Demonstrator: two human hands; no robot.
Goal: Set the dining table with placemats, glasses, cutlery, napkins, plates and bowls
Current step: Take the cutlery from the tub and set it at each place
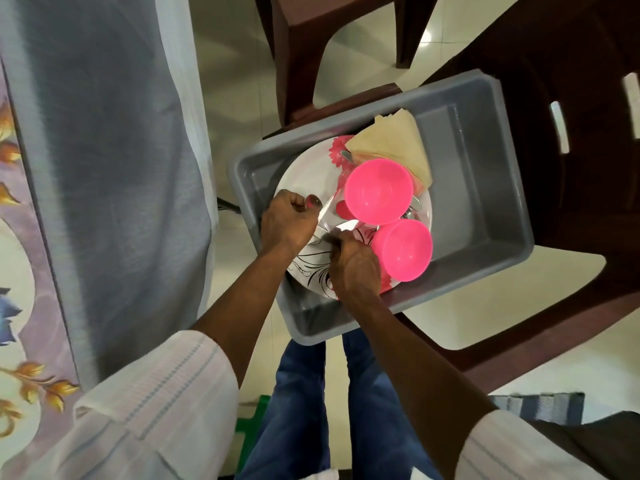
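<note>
Lying on the white patterned plates (304,174), a clear glass (328,210) was gripped by the left hand (285,221), thumb curled over it. The right hand (353,268), just beside, was closed on a second clear piece (346,226), identity uncertain. Pink bowls (379,192) stood just beyond the right hand, with napkins (391,140) farther beyond. All sat in a grey tub (485,168) on a brown chair (571,64).
</note>
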